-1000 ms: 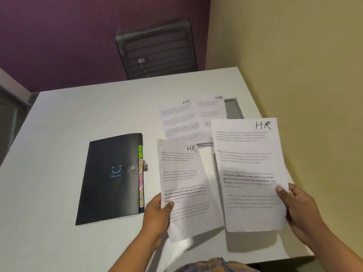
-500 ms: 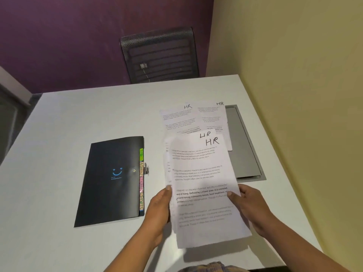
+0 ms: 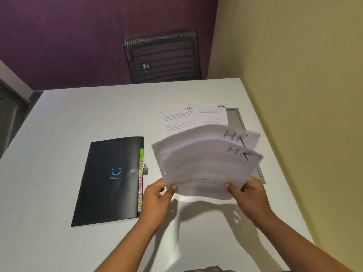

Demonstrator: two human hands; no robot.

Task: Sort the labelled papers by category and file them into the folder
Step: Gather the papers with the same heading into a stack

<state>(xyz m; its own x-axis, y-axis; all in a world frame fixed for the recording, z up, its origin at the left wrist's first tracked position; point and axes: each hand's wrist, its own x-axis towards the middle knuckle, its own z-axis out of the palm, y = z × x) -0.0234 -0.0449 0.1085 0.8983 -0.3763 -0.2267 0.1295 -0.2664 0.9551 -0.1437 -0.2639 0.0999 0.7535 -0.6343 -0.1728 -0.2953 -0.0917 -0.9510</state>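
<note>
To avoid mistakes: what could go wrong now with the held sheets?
The held HR sheets are offset, pinched only near their bottom by the left hand and right hand; one might slip. The black folder lies closed while both hands are busy. Two HR papers on the table could be forgotten.

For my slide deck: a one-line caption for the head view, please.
Left hand and right hand hold two HR sheets over the table, beside the closed black folder.

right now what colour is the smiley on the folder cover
Blue, on the black folder cover; the head view shows the smiley clearly.
</note>
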